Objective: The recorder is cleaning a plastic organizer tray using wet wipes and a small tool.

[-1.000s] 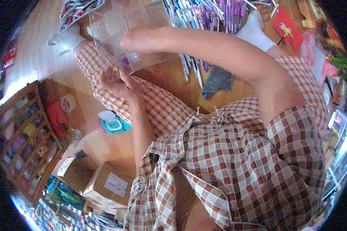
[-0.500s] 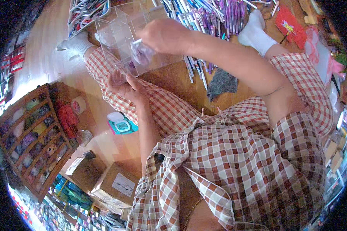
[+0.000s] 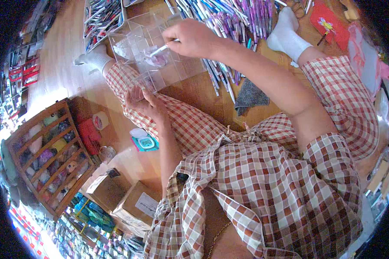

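Note:
A clear plastic box with compartments (image 3: pixel 177 71) rests tilted between my legs. My left hand (image 3: pixel 149 105) is at its near left corner with fingers curled; they seem to grip the box's edge, though the clear plastic makes this hard to see. Above the box, my right hand (image 3: pixel 190 39) is closed on a slim white stick-like thing (image 3: pixel 163 49) that slants down into a compartment. Next to the stick's lower end is a crumpled white and purple wad (image 3: pixel 157 59), perhaps tissue. Another white wad (image 3: pixel 122 49) sits in a left compartment.
Many blue, white and purple pens (image 3: pixel 233 26) are heaped beyond the box. A tray of pens (image 3: pixel 103 21) stands at the far left. A grey cloth (image 3: pixel 250 97) lies near my lap, a teal wipes pack (image 3: pixel 146 142) by my left leg. Cardboard boxes (image 3: pixel 136 203) and a wooden crate (image 3: pixel 52 157) stand left.
My right hand has shifted slightly right and up, and the white stick now shows clear of the wad. The wad sits lower in the box. The whole view has shifted a little.

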The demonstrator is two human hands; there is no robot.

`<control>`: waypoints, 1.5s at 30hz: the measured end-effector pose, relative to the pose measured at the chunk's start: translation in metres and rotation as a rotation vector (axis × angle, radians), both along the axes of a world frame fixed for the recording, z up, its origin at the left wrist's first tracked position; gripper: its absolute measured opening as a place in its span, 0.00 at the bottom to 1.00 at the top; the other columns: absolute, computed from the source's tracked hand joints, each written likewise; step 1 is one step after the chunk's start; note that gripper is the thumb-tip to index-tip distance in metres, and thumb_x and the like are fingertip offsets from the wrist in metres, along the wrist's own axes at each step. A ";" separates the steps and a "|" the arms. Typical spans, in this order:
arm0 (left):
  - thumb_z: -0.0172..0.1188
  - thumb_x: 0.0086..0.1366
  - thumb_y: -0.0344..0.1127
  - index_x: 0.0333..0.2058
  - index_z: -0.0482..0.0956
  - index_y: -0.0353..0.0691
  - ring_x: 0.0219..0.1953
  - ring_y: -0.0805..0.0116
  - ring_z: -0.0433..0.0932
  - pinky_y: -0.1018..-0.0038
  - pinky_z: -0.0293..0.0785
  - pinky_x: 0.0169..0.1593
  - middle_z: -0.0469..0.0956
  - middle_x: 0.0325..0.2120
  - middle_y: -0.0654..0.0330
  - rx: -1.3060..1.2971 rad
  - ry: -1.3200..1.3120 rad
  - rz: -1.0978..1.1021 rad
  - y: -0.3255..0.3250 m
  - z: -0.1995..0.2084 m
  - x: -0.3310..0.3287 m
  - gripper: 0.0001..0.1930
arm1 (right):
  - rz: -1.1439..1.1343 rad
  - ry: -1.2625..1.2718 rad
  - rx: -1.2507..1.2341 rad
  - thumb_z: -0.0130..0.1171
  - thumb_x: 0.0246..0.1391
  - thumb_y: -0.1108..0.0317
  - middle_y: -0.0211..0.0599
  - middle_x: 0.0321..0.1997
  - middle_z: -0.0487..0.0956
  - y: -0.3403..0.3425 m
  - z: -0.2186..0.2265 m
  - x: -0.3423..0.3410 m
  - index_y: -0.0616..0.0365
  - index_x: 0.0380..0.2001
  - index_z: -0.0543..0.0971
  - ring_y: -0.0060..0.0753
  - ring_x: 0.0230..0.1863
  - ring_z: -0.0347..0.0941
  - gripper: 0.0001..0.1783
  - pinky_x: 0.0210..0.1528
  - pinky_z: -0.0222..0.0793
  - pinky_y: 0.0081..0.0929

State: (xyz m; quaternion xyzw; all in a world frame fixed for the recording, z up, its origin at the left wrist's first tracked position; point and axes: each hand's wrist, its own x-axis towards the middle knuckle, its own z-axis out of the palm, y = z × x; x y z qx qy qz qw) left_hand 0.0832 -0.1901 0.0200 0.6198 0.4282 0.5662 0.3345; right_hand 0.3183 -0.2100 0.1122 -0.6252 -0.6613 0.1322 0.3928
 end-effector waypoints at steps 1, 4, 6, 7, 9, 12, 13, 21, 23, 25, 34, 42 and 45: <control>0.51 0.60 0.34 0.52 0.50 0.36 0.45 0.64 0.65 0.69 0.61 0.52 0.64 0.42 0.53 -0.002 -0.022 0.005 -0.001 0.001 0.001 0.25 | 0.033 -0.028 -0.050 0.52 0.42 0.66 0.45 0.17 0.72 0.004 0.001 -0.003 0.58 0.21 0.74 0.47 0.22 0.70 0.07 0.25 0.63 0.40; 0.50 0.60 0.34 0.52 0.51 0.36 0.45 0.63 0.65 0.68 0.61 0.52 0.64 0.43 0.51 0.039 0.105 0.039 -0.001 0.005 0.000 0.24 | 0.081 -0.083 -0.203 0.53 0.40 0.68 0.44 0.19 0.74 0.024 -0.009 -0.013 0.56 0.21 0.76 0.46 0.25 0.72 0.05 0.28 0.66 0.41; 0.50 0.60 0.35 0.52 0.51 0.36 0.45 0.63 0.65 0.67 0.61 0.52 0.64 0.43 0.51 0.044 0.105 0.047 -0.001 0.004 -0.001 0.25 | 0.096 -0.130 -0.244 0.53 0.39 0.70 0.44 0.20 0.75 0.039 -0.015 -0.019 0.56 0.21 0.76 0.46 0.27 0.73 0.04 0.29 0.67 0.41; 0.50 0.60 0.36 0.52 0.51 0.36 0.45 0.62 0.66 0.67 0.62 0.52 0.65 0.43 0.50 0.046 0.103 0.054 -0.002 0.005 -0.001 0.25 | 0.110 -0.179 -0.288 0.53 0.38 0.71 0.43 0.22 0.76 0.044 -0.018 -0.020 0.55 0.22 0.77 0.46 0.28 0.73 0.04 0.30 0.67 0.41; 0.51 0.60 0.37 0.52 0.51 0.36 0.45 0.61 0.66 0.67 0.62 0.51 0.64 0.43 0.50 0.037 0.086 0.048 -0.003 0.003 0.002 0.26 | 0.092 -0.220 -0.318 0.53 0.37 0.72 0.44 0.23 0.76 0.049 -0.026 -0.018 0.55 0.21 0.77 0.46 0.28 0.74 0.04 0.30 0.68 0.41; 0.51 0.60 0.37 0.52 0.51 0.36 0.45 0.61 0.65 0.66 0.62 0.51 0.64 0.43 0.50 0.049 0.068 0.039 -0.001 0.000 0.001 0.26 | 0.109 -0.260 -0.357 0.53 0.37 0.73 0.45 0.24 0.77 0.054 -0.028 -0.015 0.56 0.22 0.77 0.45 0.29 0.74 0.05 0.30 0.68 0.40; 0.52 0.60 0.37 0.52 0.51 0.36 0.45 0.61 0.65 0.66 0.62 0.50 0.64 0.43 0.51 0.072 0.069 0.037 0.000 -0.004 -0.002 0.27 | 0.146 -0.257 -0.365 0.52 0.37 0.73 0.45 0.25 0.77 0.056 -0.028 -0.017 0.56 0.22 0.77 0.45 0.29 0.74 0.06 0.30 0.68 0.40; 0.52 0.56 0.26 0.53 0.51 0.35 0.49 0.61 0.65 0.69 0.61 0.53 0.64 0.46 0.52 -0.035 0.043 0.079 0.006 0.002 -0.016 0.27 | 0.186 0.017 -0.323 0.52 0.37 0.73 0.50 0.17 0.72 0.055 0.037 -0.014 0.65 0.18 0.74 0.44 0.19 0.69 0.05 0.24 0.64 0.35; 0.53 0.56 0.27 0.54 0.52 0.35 0.49 0.60 0.64 0.68 0.60 0.54 0.63 0.47 0.52 -0.071 0.002 0.057 0.006 0.016 -0.017 0.28 | 0.167 -0.064 -0.186 0.54 0.38 0.69 0.45 0.20 0.73 0.049 0.036 -0.015 0.63 0.18 0.74 0.42 0.21 0.69 0.07 0.25 0.64 0.32; 0.54 0.56 0.28 0.54 0.52 0.34 0.50 0.60 0.64 0.67 0.59 0.55 0.63 0.48 0.52 -0.079 -0.059 0.081 0.005 0.023 -0.026 0.28 | 0.130 -0.041 -0.248 0.55 0.47 0.65 0.36 0.25 0.74 0.039 0.033 -0.017 0.64 0.27 0.75 0.26 0.28 0.70 0.11 0.35 0.65 0.25; 0.56 0.52 0.28 0.38 0.73 0.33 0.45 0.57 0.67 0.67 0.63 0.48 0.71 0.38 0.51 0.006 0.553 0.427 -0.025 0.044 -0.173 0.12 | -0.159 0.471 -0.383 0.56 0.51 0.68 0.18 0.18 0.68 0.002 0.005 0.016 0.60 0.27 0.77 0.08 0.18 0.58 0.07 0.19 0.52 0.11; 0.59 0.49 0.37 0.26 0.81 0.47 0.50 0.50 0.63 0.49 0.53 0.53 0.69 0.43 0.52 -0.405 1.257 0.521 -0.075 -0.040 -0.263 0.06 | -0.091 0.384 -0.333 0.57 0.49 0.69 0.23 0.21 0.73 0.005 0.002 -0.001 0.63 0.26 0.76 0.11 0.25 0.65 0.07 0.28 0.60 0.13; 0.55 0.51 0.39 0.25 0.81 0.47 0.56 0.45 0.57 0.44 0.48 0.56 0.67 0.47 0.49 -0.289 1.444 0.548 -0.070 -0.037 -0.240 0.07 | -0.045 0.346 -0.248 0.57 0.49 0.69 0.24 0.22 0.74 0.002 -0.006 0.008 0.63 0.26 0.76 0.11 0.25 0.65 0.07 0.28 0.60 0.13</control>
